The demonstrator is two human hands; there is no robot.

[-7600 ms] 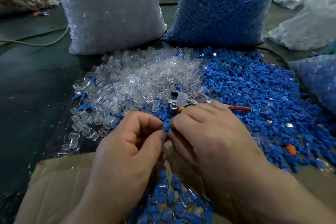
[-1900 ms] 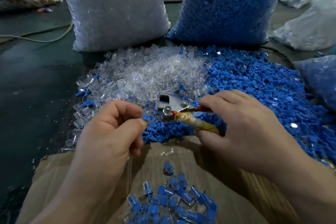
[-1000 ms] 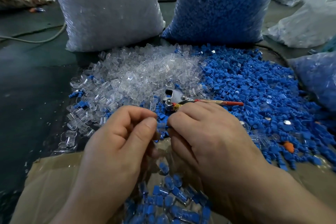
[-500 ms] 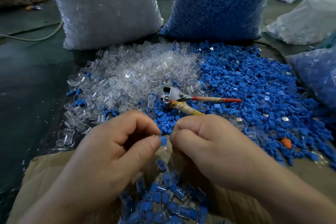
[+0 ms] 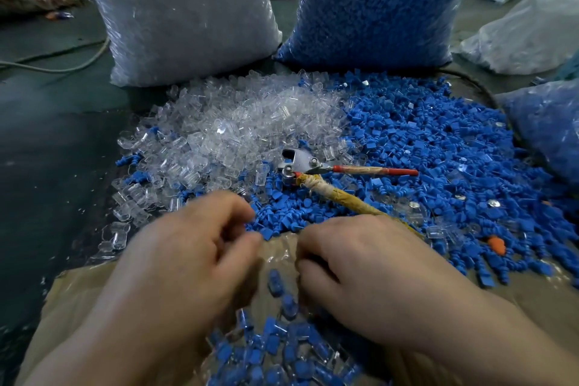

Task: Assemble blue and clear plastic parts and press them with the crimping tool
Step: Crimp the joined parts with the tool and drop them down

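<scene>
Hands have parted: left hand (image 5: 188,260) grip spread, right hand (image 5: 360,269) grip unclear. At 9 o'clock the dark surface (image 5: 53,150) lies open.

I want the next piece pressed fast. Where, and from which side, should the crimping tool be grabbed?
Likely best: take the crimping tool by its two handles, coming from the right with the right hand. Its metal head points left toward the clear parts, while the yellow-wrapped handle and red-tipped handle splay open toward that hand, lying free atop the blue parts.
</scene>
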